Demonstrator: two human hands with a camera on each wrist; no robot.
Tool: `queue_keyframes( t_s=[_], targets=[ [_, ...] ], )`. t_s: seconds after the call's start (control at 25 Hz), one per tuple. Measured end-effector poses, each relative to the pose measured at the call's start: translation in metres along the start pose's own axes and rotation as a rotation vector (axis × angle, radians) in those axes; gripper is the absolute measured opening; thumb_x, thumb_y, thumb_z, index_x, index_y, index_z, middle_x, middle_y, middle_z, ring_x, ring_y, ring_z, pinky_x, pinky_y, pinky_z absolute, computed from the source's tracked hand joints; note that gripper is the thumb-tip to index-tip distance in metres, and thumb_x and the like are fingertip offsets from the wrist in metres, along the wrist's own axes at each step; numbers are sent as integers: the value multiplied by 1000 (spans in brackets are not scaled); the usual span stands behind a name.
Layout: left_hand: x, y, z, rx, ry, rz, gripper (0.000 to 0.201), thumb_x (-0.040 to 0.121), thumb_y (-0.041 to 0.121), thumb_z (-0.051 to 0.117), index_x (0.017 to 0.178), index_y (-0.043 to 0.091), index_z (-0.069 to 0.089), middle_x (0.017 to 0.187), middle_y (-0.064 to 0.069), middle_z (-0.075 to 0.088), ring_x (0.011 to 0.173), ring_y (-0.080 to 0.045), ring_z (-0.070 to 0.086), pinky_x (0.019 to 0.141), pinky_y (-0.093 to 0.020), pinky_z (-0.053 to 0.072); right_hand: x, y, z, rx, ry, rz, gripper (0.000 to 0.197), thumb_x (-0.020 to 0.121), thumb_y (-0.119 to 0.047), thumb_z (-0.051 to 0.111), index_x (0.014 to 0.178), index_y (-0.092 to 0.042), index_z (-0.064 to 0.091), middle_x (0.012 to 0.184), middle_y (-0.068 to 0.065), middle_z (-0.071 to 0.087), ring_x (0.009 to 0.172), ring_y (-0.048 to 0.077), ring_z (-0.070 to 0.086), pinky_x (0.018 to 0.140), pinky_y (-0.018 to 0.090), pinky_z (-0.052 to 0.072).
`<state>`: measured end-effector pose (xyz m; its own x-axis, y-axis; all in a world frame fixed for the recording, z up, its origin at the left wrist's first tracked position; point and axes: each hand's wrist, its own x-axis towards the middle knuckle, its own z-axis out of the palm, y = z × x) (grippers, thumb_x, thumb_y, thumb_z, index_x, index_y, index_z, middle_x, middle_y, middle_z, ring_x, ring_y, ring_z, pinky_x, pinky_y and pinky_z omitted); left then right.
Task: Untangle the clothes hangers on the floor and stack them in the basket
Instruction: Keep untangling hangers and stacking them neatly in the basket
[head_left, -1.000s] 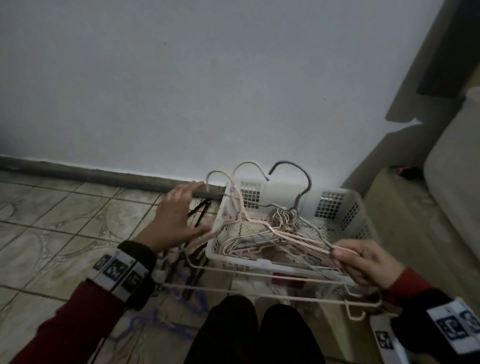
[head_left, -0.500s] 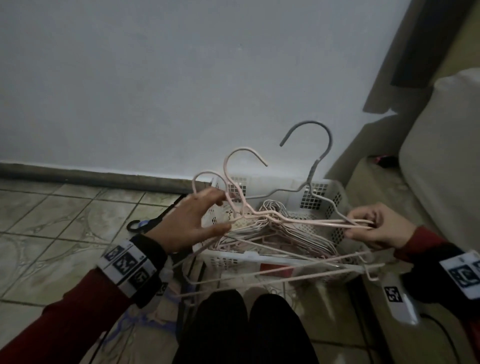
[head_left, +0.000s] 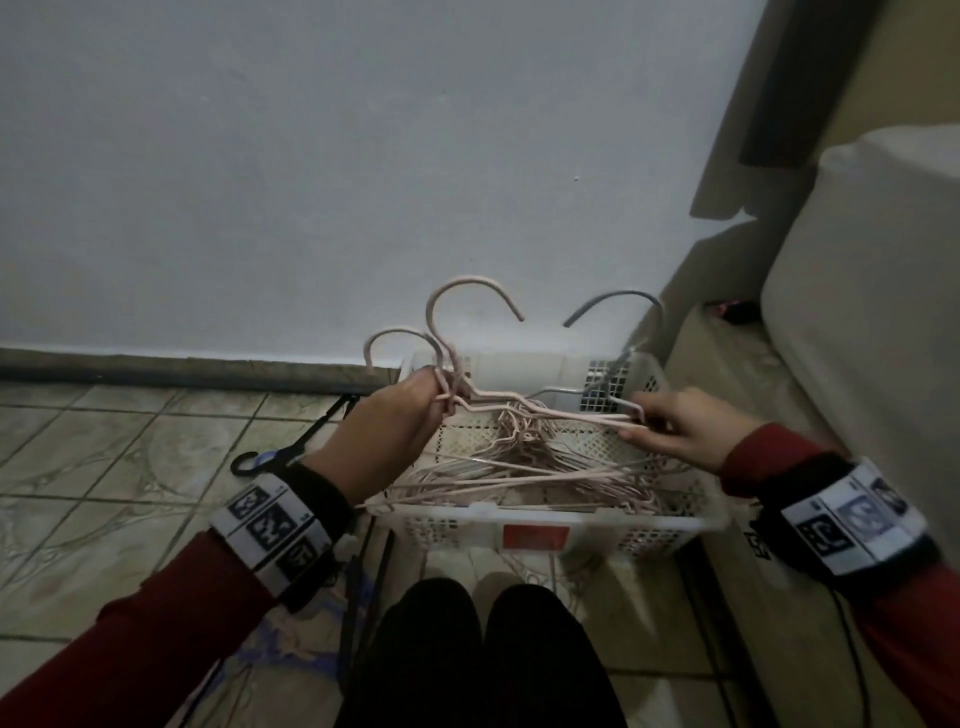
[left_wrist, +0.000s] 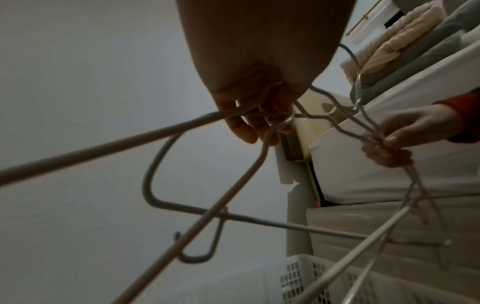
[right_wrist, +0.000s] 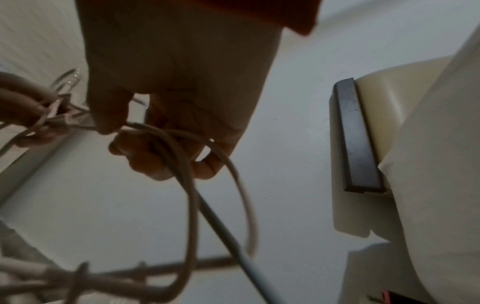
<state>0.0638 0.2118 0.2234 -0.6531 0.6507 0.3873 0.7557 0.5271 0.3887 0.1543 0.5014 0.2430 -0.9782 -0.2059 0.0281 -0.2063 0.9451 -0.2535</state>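
Observation:
Over the white perforated basket (head_left: 545, 522) I hold a bundle of pink wire hangers (head_left: 519, 410) together with one grey hanger (head_left: 613, 301). My left hand (head_left: 431, 400) grips the pink necks just below their hooks, fingers curled round the wires (left_wrist: 262, 121). At the bundle's right shoulder ends, my right hand (head_left: 644, 421) pinches the wires between thumb and fingers (right_wrist: 145, 133). More pink hangers (head_left: 524, 475) lie stacked inside the basket. The hooks point up toward the wall.
A black hanger (head_left: 291, 447) lies on the tiled floor left of the basket, and blue hangers (head_left: 291, 654) lie by my knees (head_left: 478, 654). The wall is just behind the basket. A pale upholstered piece (head_left: 872, 312) stands at the right.
My left hand, spread against the hooks before, now grips the pink necks. The bundle's lower bars have moved from in front of the basket to over it. The right hand keeps its hold.

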Motion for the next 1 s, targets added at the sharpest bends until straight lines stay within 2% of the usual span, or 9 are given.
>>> queue_keyframes(
  t_s=[0.12,0.2,0.32,0.48,0.56,0.64,0.76,0.88,1.0],
  targets=[
    [8,18,5,-41,-65,5,44,83,33,27,114,11,51,105,-7,60,99,-23,56,83,-26,34,9,-17,6,-74,31,46,18,93,-29,43,92,-11,48,87,16,64,82,31,61,66,32,37],
    [11,28,9,-17,-130,-30,40,80,31,33,114,17,47,101,1,56,99,-17,52,79,-25,29,14,-28,8,-135,20,56,19,95,-24,39,101,-8,48,98,17,64,92,32,59,77,35,39],
    [16,41,18,-103,-138,-14,33,84,30,37,112,16,47,98,-1,56,94,-15,52,85,-28,36,26,-37,18,-172,-34,65,26,95,-23,35,111,-5,46,109,17,62,101,31,58,85,34,39],
    [27,53,26,-251,-125,-4,15,93,16,43,106,9,39,85,-9,53,79,-22,53,76,-32,41,32,-47,33,-16,-126,44,19,90,-20,44,101,-4,45,94,21,60,89,31,60,78,39,46],
    [31,53,23,-326,-101,18,15,92,18,45,101,15,34,78,-5,53,72,-22,55,68,-30,40,31,-47,35,101,-81,-17,15,88,-17,50,96,-4,50,83,13,58,78,24,59,70,27,46],
    [32,45,17,-376,-131,20,21,90,23,52,105,19,38,76,6,54,68,-11,55,67,-22,43,28,-44,31,315,26,-54,6,90,-15,52,85,-16,56,69,-1,52,61,5,50,56,12,36],
    [23,19,11,-51,-320,-35,26,86,31,57,109,23,48,75,12,55,66,-8,54,66,-23,42,26,-31,17,468,145,-43,26,90,-15,53,68,-26,44,55,-7,40,45,4,44,46,13,35],
    [12,-3,12,80,-255,-73,23,88,42,45,94,25,58,68,10,54,63,-7,53,59,-22,37,26,-10,12,488,191,-4,15,89,-12,54,74,-13,52,52,-2,47,41,4,48,45,11,39],
    [6,-12,13,-71,-178,-105,22,88,43,46,80,28,61,52,10,49,52,-1,46,52,-15,29,24,14,27,404,108,72,19,86,-12,59,71,-22,52,56,-4,53,47,2,51,52,13,40]
  ],
)
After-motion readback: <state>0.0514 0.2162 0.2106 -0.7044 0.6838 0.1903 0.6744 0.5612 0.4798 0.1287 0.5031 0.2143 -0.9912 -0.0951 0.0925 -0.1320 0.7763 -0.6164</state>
